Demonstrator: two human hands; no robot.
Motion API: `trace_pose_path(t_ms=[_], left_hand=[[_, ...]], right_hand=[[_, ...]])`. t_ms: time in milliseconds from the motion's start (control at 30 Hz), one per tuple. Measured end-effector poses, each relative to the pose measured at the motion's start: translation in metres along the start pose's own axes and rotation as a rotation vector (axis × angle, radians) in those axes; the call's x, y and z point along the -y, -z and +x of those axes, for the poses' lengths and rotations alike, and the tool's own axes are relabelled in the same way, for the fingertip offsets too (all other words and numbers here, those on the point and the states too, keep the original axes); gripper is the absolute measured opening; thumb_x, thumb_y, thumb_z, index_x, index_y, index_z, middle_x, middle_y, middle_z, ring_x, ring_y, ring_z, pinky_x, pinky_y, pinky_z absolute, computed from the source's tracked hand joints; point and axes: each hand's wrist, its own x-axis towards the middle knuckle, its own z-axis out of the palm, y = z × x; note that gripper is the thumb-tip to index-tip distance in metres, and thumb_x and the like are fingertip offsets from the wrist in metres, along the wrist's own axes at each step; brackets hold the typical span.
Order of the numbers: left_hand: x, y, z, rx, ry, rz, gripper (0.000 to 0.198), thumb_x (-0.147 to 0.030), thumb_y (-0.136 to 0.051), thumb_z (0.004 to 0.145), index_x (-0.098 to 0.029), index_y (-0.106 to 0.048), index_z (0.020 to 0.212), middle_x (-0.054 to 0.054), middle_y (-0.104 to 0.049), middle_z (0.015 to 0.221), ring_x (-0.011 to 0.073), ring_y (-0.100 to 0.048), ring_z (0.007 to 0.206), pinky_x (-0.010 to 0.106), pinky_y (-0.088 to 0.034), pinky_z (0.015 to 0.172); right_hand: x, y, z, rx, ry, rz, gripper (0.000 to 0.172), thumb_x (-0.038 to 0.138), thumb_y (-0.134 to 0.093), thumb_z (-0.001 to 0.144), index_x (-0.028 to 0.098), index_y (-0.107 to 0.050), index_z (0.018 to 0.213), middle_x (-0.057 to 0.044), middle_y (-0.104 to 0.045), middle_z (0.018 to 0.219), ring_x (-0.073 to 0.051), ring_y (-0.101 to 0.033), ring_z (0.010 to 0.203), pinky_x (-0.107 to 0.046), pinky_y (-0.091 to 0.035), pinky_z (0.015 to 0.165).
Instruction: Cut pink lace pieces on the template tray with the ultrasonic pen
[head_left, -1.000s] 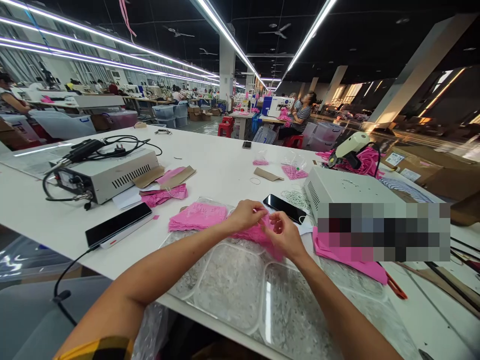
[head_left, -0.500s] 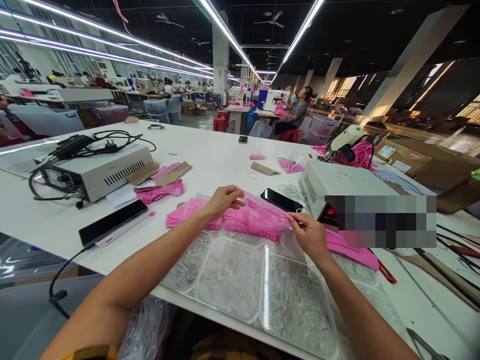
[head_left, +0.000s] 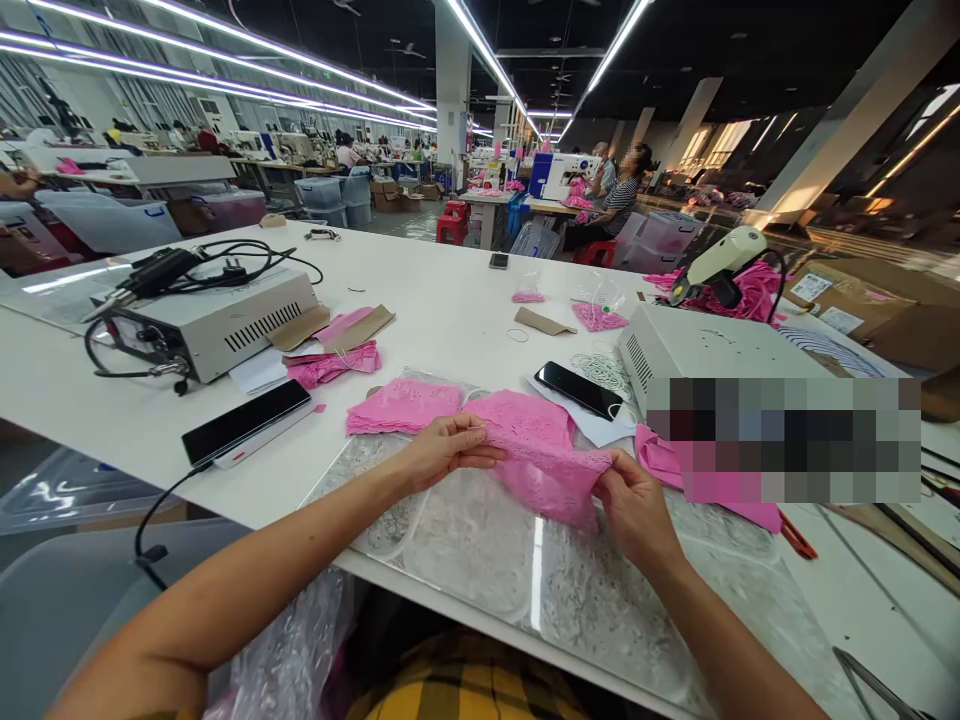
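Note:
A thin, see-through pink lace piece (head_left: 551, 485) is stretched between my two hands, hanging over the patterned clear mat (head_left: 469, 560). My left hand (head_left: 454, 450) pinches its left end, and my right hand (head_left: 634, 500) grips the right end between thumb and fingers. Just behind it lies a stack of pink lace pieces (head_left: 517, 415), partly covered by the held piece. Another pink lace stack (head_left: 405, 405) sits to the left, beyond my left forearm. Right of my right hand, folded pink fabric (head_left: 660, 455) lies partly hidden by a blurred patch.
A black phone (head_left: 577, 390) rests on white paper behind the lace. Left are another phone (head_left: 247, 422) and a grey machine box (head_left: 232, 325) with cables. A second grey box (head_left: 720, 345) stands right, near a red-handled tool (head_left: 796, 537). A seated person (head_left: 619, 200) is farther back.
Both hands have drawn the lace piece off the top of the right stack and toward me. It now hangs in front of the stack, over the mat. The view has shifted slightly.

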Motion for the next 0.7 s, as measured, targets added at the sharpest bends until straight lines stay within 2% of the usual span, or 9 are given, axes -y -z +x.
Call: trace_pose_path(t_ms=[67,133,200,300,367,533,700], left_hand=[[-0.006,0.003,0.0,0.056,-0.045,0.06,0.049,-0.061,-0.071,0.078,-0.014,-0.06,0.085,0.013,-0.073,0.102,0.0249,-0.07,0.104,0.037,-0.054,0.093],[-0.012,0.011,-0.006,0.143,-0.066,0.158,0.045,-0.058,-0.071,0.08,-0.014,-0.065,0.085,0.013,-0.072,0.107,0.0245,-0.068,0.107,0.035,-0.054,0.092],[-0.014,0.02,-0.018,0.259,-0.067,0.286,0.037,-0.051,-0.073,0.08,-0.015,-0.07,0.083,0.012,-0.073,0.105,0.0236,-0.069,0.103,0.032,-0.054,0.087],[-0.011,0.029,-0.04,0.39,-0.091,0.487,0.023,-0.04,-0.072,0.084,-0.018,-0.076,0.084,0.011,-0.075,0.102,0.0216,-0.07,0.094,0.029,-0.053,0.083],[-0.008,0.03,-0.052,0.416,-0.134,0.601,0.017,-0.035,-0.068,0.087,-0.02,-0.077,0.088,0.012,-0.073,0.108,0.0214,-0.069,0.096,0.029,-0.051,0.087],[-0.004,0.028,-0.069,0.443,-0.246,0.799,0.017,-0.023,-0.059,0.09,-0.022,-0.076,0.091,0.013,-0.068,0.12,0.0266,-0.062,0.112,0.037,-0.044,0.099],[-0.004,0.017,-0.077,0.46,-0.559,1.127,0.027,-0.016,-0.05,0.086,-0.02,-0.067,0.106,0.017,-0.068,0.118,0.0301,-0.063,0.109,0.046,-0.045,0.099]], right_hand=[[0.007,0.006,-0.001,-0.025,0.058,-0.014,0.023,0.035,-0.047,0.091,0.022,-0.063,0.079,-0.005,-0.068,0.078,-0.018,-0.064,0.073,-0.031,-0.055,0.067],[0.015,0.013,-0.008,0.023,0.135,-0.022,0.019,0.031,-0.053,0.087,0.024,-0.065,0.074,-0.007,-0.07,0.09,-0.021,-0.066,0.086,-0.036,-0.055,0.077],[0.022,0.018,-0.019,0.191,0.309,-0.068,0.016,0.022,-0.056,0.083,0.026,-0.065,0.07,-0.006,-0.071,0.093,-0.021,-0.066,0.09,-0.036,-0.055,0.078],[0.027,0.017,-0.04,0.455,0.639,-0.215,0.026,0.005,-0.051,0.081,0.027,-0.065,0.078,-0.004,-0.071,0.093,-0.018,-0.066,0.087,-0.032,-0.055,0.072],[0.026,0.014,-0.05,0.495,0.731,-0.28,0.03,0.0,-0.048,0.081,0.026,-0.063,0.082,-0.004,-0.071,0.093,-0.017,-0.065,0.084,-0.031,-0.055,0.07],[0.019,0.014,-0.057,0.487,0.727,-0.302,0.029,-0.001,-0.046,0.081,0.024,-0.06,0.084,-0.006,-0.069,0.091,-0.017,-0.065,0.084,-0.03,-0.056,0.069],[0.028,0.018,-0.051,0.415,0.564,-0.274,0.028,0.005,-0.049,0.085,0.026,-0.06,0.099,-0.006,-0.067,0.091,-0.016,-0.065,0.083,-0.028,-0.057,0.07]])
